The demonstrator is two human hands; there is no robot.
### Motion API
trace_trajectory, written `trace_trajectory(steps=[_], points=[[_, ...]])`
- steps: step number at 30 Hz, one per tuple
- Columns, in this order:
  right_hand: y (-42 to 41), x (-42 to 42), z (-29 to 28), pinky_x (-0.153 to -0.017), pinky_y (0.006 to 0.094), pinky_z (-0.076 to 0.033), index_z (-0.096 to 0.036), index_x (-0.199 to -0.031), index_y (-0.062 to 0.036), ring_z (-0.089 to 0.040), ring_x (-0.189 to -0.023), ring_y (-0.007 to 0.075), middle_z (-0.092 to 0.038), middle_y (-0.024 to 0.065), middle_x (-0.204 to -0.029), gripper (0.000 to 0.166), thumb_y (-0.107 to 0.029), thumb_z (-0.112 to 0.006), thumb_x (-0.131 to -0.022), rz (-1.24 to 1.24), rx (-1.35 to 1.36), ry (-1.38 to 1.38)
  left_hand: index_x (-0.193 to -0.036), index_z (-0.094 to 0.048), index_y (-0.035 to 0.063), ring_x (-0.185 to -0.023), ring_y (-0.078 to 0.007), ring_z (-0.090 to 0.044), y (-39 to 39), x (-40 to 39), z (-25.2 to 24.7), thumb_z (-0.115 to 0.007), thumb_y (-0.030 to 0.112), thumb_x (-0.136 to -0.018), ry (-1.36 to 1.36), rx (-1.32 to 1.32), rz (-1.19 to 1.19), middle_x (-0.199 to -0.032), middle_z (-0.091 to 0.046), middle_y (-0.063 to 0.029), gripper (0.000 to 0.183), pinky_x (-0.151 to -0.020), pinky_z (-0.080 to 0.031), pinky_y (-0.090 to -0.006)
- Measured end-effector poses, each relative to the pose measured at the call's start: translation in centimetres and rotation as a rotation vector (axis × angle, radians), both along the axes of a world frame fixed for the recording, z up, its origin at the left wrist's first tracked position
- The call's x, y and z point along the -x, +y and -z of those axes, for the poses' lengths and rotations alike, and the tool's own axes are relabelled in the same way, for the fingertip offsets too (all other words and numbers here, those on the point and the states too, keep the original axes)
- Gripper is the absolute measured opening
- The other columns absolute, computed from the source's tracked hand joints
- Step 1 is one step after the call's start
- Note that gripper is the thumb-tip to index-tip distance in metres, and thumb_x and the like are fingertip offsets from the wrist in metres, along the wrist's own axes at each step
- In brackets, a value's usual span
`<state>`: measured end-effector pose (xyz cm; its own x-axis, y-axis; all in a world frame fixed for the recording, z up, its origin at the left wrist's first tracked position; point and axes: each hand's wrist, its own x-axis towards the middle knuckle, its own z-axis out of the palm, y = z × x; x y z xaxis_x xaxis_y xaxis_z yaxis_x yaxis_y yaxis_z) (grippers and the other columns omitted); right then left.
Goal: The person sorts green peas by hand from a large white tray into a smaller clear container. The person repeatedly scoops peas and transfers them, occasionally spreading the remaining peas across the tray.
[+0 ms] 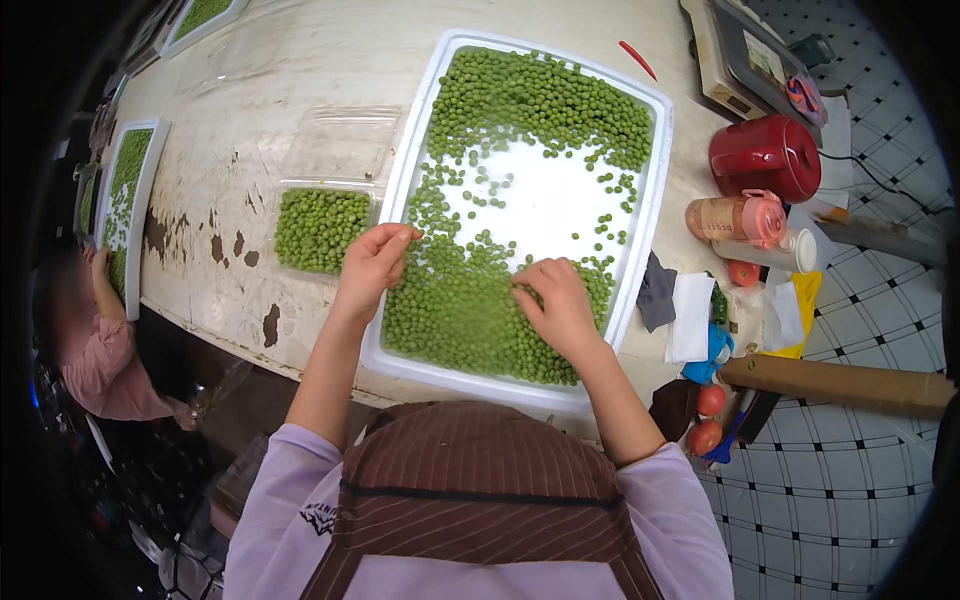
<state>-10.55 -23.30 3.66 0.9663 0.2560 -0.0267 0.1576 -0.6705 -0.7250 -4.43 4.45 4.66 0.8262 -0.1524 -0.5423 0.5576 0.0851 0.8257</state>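
Observation:
A white foam tray (651,225) of loose green peas (457,315) lies on the worktop before me, with its white bottom showing around the middle. My left hand (379,262) is over the tray's left rim, thumb and forefinger pinched together; whether something small is between them I cannot tell. My right hand (553,300) rests at the peas in the right part of the tray, fingers curled and a little apart, with no held thing visible. Left of the tray stands a clear plastic box (289,271) filled with peas, its clear lid (341,142) folded back behind it.
A red jug (765,157), a pink-lidded bottle (735,217), folded white cloth (688,315) and tomatoes (705,436) are at the right. A red curved strip (637,60) lies behind the tray. A co-worker (112,360) works at another pea tray (142,225) on the left.

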Motion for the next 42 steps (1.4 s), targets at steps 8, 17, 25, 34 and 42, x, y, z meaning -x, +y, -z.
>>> trace_trajectory(steps=[8,17,25,34,42], points=[[1.1,-3.8,-0.9,-0.086,0.0405,-0.045,-0.068,-0.090,-0.0078,-0.058,-0.098,0.0270,-0.066,0.0058,-0.095,0.015,-0.015,-0.076,-0.078,-0.066,-0.039,-0.202,-0.105,-0.062,0.0020,-0.045,-0.0027,-0.029,0.6,-0.1,0.7,-0.055,0.017,-0.101,0.002,0.107,-0.177,-0.056,-0.035,0.0079,0.017,-0.044,-0.021,-0.0209],[8.5,-11.5,2.1,-0.106,0.0461,-0.040,-0.064,-0.113,-0.0049,-0.049,-0.124,0.0338,-0.057,0.0122,-0.126,0.041,-0.015,-0.076,-0.074,-0.195,0.005,-0.366,-0.100,-0.064,0.0037,-0.044,-0.0020,-0.029,0.4,0.5,1.0,-0.057,0.019,-0.101,0.015,0.103,-0.247,-0.055,-0.037,0.0086,0.017,-0.042,-0.020,-0.0210],[7.3,-6.9,1.3,-0.106,0.0440,-0.040,-0.060,-0.119,-0.0039,-0.047,-0.126,0.0317,-0.054,0.0116,-0.131,0.050,-0.019,-0.077,-0.075,-0.324,0.058,-0.218,-0.101,-0.064,0.0046,-0.045,-0.0026,-0.029,0.0,0.7,1.1,-0.057,0.021,-0.101,0.000,0.052,-0.239,-0.055,-0.036,0.0087,0.017,-0.043,-0.021,-0.0212],[4.7,-1.8,-1.4,-0.101,0.0437,-0.043,-0.068,-0.106,-0.0044,-0.054,-0.117,0.0304,-0.059,0.0128,-0.126,0.030,-0.022,-0.072,-0.082,-0.462,-0.122,-0.041,-0.102,-0.062,0.0028,-0.046,-0.0024,-0.030,-1.1,0.4,1.3,-0.056,0.020,-0.101,-0.002,0.094,-0.240,-0.057,-0.037,0.0075,0.018,-0.044,-0.022,-0.0208],[2.9,-9.9,1.3,-0.099,0.0438,-0.043,-0.065,-0.112,-0.0022,-0.052,-0.114,0.0348,-0.060,0.0150,-0.121,0.032,-0.011,-0.070,-0.082,0.075,-0.048,-0.264,-0.104,-0.061,0.0029,-0.046,-0.0043,-0.030,-0.5,0.3,1.6,-0.055,0.019,-0.102,0.045,0.175,-0.308,-0.057,-0.033,0.0070,0.017,-0.045,-0.024,-0.0220]])
